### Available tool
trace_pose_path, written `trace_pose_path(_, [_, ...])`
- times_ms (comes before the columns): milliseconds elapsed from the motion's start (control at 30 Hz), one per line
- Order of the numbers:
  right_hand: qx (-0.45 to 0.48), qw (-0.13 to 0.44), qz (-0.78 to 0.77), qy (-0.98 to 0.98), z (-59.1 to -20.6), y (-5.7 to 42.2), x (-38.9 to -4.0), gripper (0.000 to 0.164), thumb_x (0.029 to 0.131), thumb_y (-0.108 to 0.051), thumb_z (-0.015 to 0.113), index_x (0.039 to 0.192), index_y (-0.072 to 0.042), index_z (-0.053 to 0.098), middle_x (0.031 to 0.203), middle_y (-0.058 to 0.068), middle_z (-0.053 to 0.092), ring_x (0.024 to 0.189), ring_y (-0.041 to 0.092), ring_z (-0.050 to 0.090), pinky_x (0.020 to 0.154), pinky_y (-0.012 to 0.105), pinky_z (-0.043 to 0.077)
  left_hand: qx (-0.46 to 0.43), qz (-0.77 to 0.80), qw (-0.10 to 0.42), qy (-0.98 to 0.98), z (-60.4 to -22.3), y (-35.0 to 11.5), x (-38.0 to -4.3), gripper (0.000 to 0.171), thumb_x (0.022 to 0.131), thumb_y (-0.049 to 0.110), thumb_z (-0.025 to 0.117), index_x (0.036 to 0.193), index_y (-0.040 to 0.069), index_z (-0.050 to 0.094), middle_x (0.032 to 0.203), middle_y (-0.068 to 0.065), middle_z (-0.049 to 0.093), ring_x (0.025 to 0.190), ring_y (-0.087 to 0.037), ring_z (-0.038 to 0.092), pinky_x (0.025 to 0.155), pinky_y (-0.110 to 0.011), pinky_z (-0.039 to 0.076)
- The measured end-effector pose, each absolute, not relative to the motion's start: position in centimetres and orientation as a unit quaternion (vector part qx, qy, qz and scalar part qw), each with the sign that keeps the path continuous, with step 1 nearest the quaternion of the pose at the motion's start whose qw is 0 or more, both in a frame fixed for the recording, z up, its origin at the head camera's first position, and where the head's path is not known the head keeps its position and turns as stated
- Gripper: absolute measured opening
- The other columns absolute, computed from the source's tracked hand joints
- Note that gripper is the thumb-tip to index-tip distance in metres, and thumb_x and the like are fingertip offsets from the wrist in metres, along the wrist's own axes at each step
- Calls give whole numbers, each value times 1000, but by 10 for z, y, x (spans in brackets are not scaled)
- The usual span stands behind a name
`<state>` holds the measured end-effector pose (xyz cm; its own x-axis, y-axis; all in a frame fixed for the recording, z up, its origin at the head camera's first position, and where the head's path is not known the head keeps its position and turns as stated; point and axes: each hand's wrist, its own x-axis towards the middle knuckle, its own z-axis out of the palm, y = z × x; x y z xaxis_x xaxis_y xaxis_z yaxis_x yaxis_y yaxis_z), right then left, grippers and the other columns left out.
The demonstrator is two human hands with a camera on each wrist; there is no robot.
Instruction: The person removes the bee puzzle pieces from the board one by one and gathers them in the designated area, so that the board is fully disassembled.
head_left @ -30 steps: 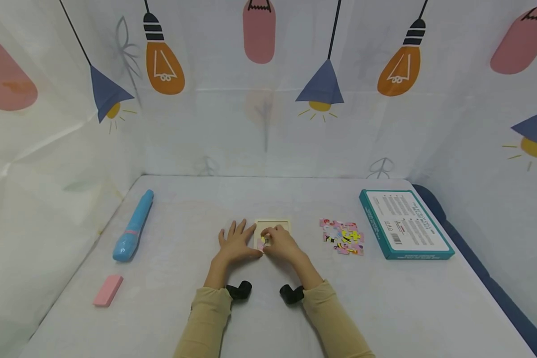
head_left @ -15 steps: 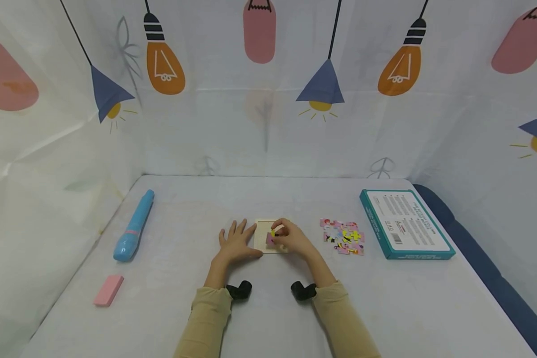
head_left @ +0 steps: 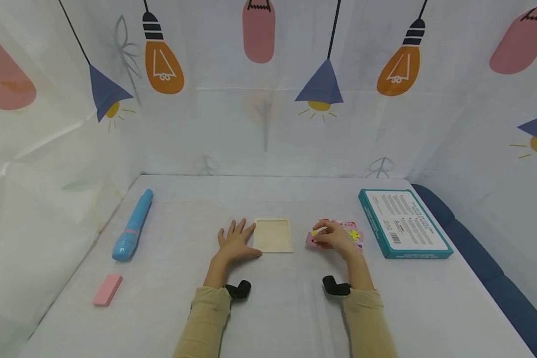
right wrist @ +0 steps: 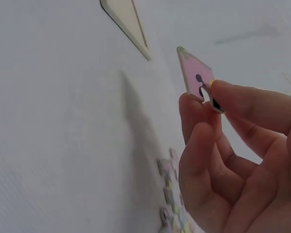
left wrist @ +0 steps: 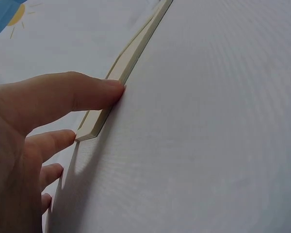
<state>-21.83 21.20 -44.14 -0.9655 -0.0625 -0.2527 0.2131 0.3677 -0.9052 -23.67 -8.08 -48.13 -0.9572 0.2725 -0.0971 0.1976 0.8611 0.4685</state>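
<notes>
A shallow square wooden puzzle tray lies mid-table with nothing in it. My left hand is spread flat at its left side, the thumb touching the front edge and the index finger near the back left corner. In the left wrist view, the thumb presses against the tray's pale edge. To the right, my right hand pinches a pink jigsaw piece between thumb and fingers, above the table. Several joined jigsaw pieces lie under and beside this hand, which partly hides them.
A teal-edged box with a white printed face lies at the right. At the left are a blue tapered object with a pink band and a pink rectangular block. A patterned cloth hangs behind the table.
My right hand has lifted the pink jigsaw piece out of the tray and carried it right, over to the joined pieces. My left hand has stayed at the tray.
</notes>
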Motion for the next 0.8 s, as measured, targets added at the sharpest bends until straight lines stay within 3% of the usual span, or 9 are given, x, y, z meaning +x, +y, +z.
trace_pose_path(233, [72,111,-484,865,-443,237,-210,27,82,-11,66,106,-1,60,94,12,61,72,16,55,64,24,45,120,232,85,961,-480,-82,-235,88,68,48,71,144,20,35,153,-11,19,140,-37,6,104,-63,-1])
trace_pose_path(467, [99,114,-449,881,-449,238,-207,28,79,-8,67,105,2,61,83,11,59,65,16,55,58,27,45,121,242,91,958,-479,-83,-231,88,68,47,72,143,20,36,153,-11,19,140,-37,6,104,-63,-1])
trace_pose_path(800, [114,101,-421,894,-446,236,-208,32,78,-9,69,106,3,59,89,15,60,69,18,53,59,24,45,120,241,83,960,-480,-83,-233,88,68,48,71,143,20,36,153,-11,19,140,-37,6,104,-62,-1])
